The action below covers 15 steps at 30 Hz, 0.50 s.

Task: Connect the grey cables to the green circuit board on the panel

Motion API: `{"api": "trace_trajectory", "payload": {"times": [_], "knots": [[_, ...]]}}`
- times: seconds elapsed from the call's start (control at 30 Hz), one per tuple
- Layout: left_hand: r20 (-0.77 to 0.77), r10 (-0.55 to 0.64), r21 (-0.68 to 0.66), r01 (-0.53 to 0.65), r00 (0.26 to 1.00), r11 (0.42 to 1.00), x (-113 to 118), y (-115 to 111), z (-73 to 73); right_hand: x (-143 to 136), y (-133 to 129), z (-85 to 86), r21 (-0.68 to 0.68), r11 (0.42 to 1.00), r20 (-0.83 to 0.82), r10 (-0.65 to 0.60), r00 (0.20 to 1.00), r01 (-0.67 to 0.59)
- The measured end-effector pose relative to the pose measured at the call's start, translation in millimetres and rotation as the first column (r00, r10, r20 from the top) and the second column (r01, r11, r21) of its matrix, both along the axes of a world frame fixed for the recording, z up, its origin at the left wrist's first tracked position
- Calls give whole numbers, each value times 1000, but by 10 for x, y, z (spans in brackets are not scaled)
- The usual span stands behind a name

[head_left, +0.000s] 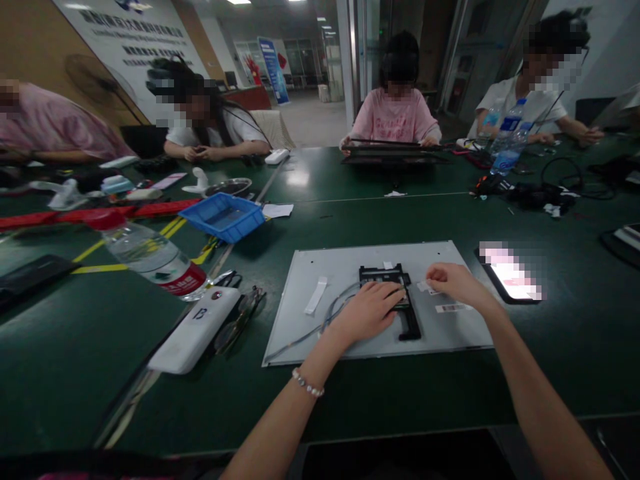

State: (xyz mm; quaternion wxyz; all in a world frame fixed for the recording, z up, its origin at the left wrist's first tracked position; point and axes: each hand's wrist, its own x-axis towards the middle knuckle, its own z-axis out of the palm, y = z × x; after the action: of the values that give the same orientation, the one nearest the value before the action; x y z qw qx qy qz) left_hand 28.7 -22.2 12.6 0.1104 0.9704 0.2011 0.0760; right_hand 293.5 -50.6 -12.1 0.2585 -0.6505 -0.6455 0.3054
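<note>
Hands (371, 310) over white panel (345, 267), one on black bracket (412, 325)

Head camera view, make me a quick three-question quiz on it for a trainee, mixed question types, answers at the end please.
1. True or false: the left hand lies over the black plastic frame.
2. Multiple choice: what lies just to the right of the flat pale panel?
A) the blue tray
B) the lit phone
C) the eyeglasses
3. Short answer: on which arm is the beaded bracelet worn?

Key
1. True.
2. B.
3. The left.
</note>
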Motion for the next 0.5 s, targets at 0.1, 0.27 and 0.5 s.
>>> {"api": "trace_trajectory", "payload": {"times": [0.1, 0.27, 0.5], "knots": [[7, 7, -12, -7, 1000, 1000, 14, -8, -1, -18, 6, -5, -71, 997, -185, 14, 983, -27], [2, 70, 26, -70, 998, 997, 85, -79, 17, -113, 10, -21, -207, 973, -370, 23, 929, -106], [2, 103, 78, -103, 995, 992, 139, -144, -15, -88, -7, 1, -209, 976, -401, -28, 915, -62]]}}
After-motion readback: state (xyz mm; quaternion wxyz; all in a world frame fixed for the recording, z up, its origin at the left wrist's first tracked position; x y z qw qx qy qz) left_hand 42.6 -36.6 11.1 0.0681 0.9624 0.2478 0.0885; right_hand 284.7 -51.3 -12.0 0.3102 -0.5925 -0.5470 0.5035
